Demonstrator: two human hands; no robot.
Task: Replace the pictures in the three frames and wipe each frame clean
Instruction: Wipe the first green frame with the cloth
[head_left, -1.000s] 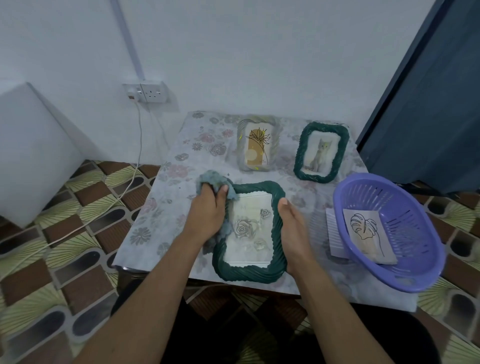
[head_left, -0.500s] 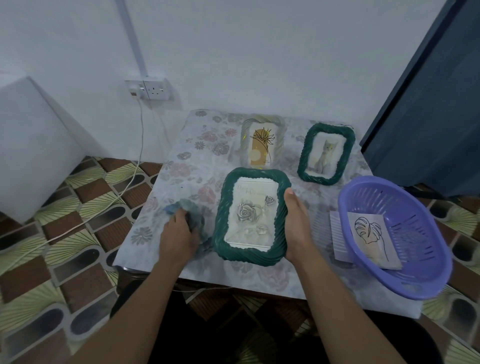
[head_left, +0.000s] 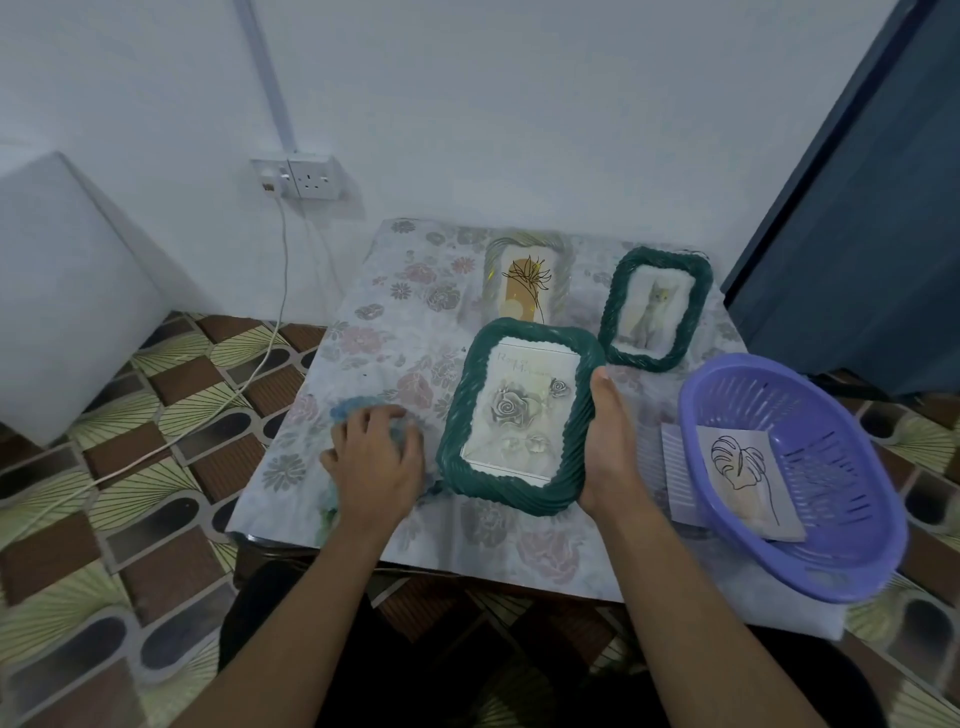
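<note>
At table (head_left: 363, 338) front, right hand (head_left: 608, 447) grips green rose frame (head_left: 524, 332) by its right edge, tilted up; left hand (head_left: 374, 462) rests slack-fingered on blue cloth (head_left: 353, 408) beside it; cat frame (head_left: 615, 306) and pale frame (head_left: 524, 240) behind also hold pictures, so judged near-complete, remaining wiping unverifiable.

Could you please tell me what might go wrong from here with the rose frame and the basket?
1. The right hand alone grips the rose frame by its right edge; it could slip and knock the cat frame close behind.
2. The purple basket overhangs the edge of the table; the right forearm could nudge it off, together with the leaf picture inside.
</note>
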